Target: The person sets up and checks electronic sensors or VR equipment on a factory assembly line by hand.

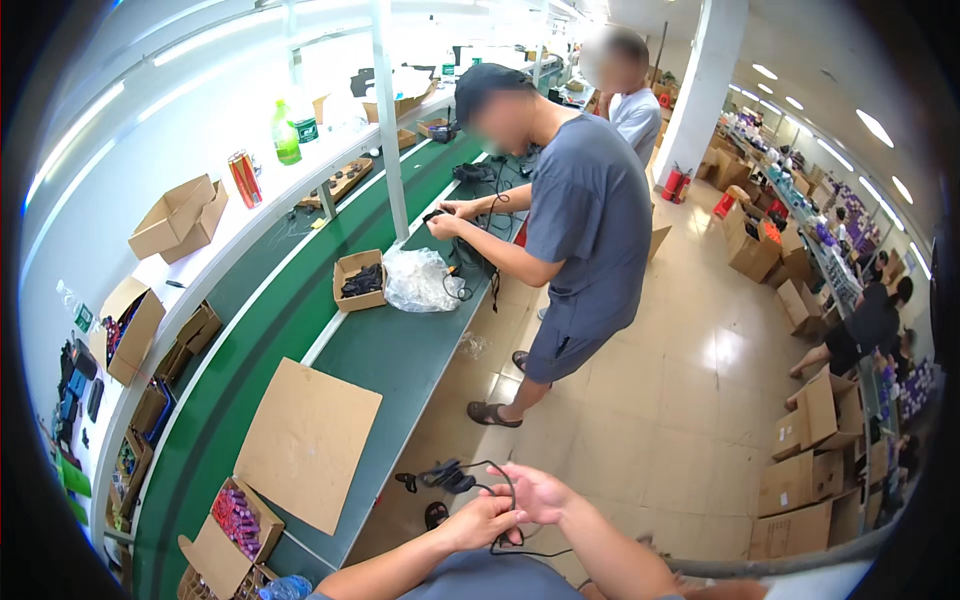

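Low in front of my body, a black cable (497, 466) forms loops between my two hands. My left hand (480, 523) is closed, pinching the cable. My right hand (538, 496) faces palm up, its fingers loosely curled with a cable loop about them. A dark part with black fittings (447, 477) hangs at the cable's end, left of my hands and beside the bench edge. Another stretch of cable trails below my hands to the right. Exactly how the strands cross between my fingers is hidden.
A flat cardboard sheet (308, 440) lies on the green bench (405, 345). Nearby are a box of purple-red cylinders (262, 512) and a small box of black parts (345, 268). A co-worker (590, 220) stands ahead at the bench, handling black cables. Cartons (800, 500) stand on the right.
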Demonstrator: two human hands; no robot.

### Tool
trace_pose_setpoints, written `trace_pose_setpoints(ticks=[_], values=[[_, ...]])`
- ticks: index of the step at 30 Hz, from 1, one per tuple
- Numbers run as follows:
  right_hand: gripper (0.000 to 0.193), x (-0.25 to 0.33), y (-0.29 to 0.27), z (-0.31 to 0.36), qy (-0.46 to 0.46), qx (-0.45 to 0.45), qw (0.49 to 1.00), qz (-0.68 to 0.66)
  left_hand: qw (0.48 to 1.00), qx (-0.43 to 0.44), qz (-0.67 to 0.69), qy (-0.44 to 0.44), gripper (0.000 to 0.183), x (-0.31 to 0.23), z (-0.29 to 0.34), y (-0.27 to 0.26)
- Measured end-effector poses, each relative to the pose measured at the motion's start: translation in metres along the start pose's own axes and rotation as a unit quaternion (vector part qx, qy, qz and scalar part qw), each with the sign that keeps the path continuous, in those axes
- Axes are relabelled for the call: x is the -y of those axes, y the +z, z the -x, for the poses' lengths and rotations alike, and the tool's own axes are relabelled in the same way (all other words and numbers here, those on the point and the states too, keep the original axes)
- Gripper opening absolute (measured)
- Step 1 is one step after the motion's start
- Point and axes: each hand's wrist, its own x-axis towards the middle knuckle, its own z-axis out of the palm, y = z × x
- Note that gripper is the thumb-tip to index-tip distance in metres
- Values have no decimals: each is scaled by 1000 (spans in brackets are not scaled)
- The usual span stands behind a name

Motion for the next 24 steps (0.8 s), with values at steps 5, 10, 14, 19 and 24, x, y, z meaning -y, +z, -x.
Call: trace_pose_setpoints(ticks=[5, 10, 14, 19, 24], values=[[23, 11, 24, -70, -12, -72, 997, 31, 995, -4, -93, -22, 31, 25, 30, -45], [19, 48, 55, -91, 26, -160, 967, 197, 998, -22, -55, -34, 30, 55, 47, -95], [18, 52, 39, -107, -157, -206, 961, 98, 999, -42, 19, -10, 32, 54, 41, -124], [22, 104, -26, -77, -354, -180, 862, -315, 998, -40, 17, 51, 29, 64, 48, -138], [27, 140, -85, 23, -431, -296, 792, -315, 992, -106, 48, 50, 25, 61, 89, -188]])
